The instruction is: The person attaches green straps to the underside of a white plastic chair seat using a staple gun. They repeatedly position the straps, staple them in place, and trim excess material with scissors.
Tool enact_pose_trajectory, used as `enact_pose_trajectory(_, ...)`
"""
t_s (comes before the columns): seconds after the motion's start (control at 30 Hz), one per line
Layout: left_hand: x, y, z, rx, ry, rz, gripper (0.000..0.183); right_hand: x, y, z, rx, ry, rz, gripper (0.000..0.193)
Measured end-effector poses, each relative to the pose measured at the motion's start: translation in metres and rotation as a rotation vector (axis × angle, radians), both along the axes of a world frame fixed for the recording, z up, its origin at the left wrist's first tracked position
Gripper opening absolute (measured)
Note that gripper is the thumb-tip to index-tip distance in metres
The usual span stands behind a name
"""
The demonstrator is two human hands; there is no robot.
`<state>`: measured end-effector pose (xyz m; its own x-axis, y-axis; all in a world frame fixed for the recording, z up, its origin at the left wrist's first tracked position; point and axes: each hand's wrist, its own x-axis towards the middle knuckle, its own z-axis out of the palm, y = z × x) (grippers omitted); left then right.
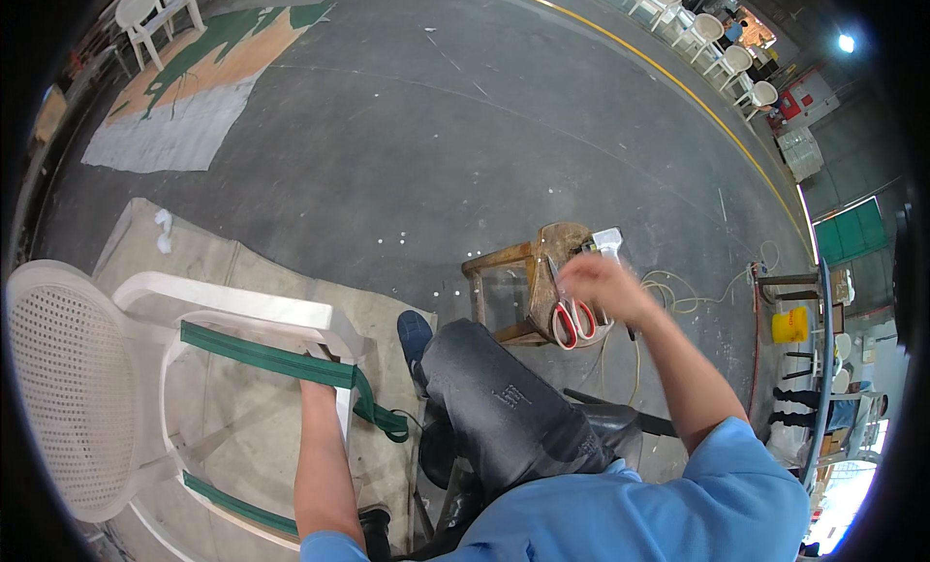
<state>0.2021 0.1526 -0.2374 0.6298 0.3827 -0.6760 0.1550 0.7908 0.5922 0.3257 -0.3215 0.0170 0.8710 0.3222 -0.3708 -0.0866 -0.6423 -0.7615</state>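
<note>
Since the white chair at far L had most of its seat opening bare, the seat job looked only part done. Chair was on a tan mat, holed back to the L, seat opening R of that. Upper green strap ran across the opening, approx. back to front, fairly flat; lower green strap ran along the near side, R end not clear. Gap btwn the two was bare, mat showing thru. L hand was at the front edge, under the upper strap; fingers mostly hidden, so grip = can't tell. Just R of it a loose strap tail hung off the front edge, so that end looked not yet trimmed; fixed or not, unclear. Then a blue shoe, dark trousers, and a worn wooden stool w/ scissors, red handles toward the person. R hand was over the stool's R side, right by the scissors, blurred, fingers bent; touching or not, can't tell. Hands were well apart from each other. White tool, kind unclear, was just past the R hand. Yellow bucket at far R.
</note>
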Motion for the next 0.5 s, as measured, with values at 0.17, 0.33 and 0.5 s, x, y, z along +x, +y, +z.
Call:
enact_pose_trajectory(0.17,0.012,-0.008,-0.015,0.023,-0.118,-0.088,0.046,0.044,-0.122,-0.042,-0.837,-0.102,-0.324,0.060)
enact_pose_trajectory(0.33,-0.009,0.011,-0.010,0.269,0.106,-0.189,0.053,0.047,-0.100,-0.097,-0.583,-0.095,-0.476,0.058)
enact_pose_trajectory(0.5,0.001,0.004,-0.014,-0.118,0.030,0.172,0.045,0.046,-0.108,-0.090,-0.380,0.019,-0.564,0.037)
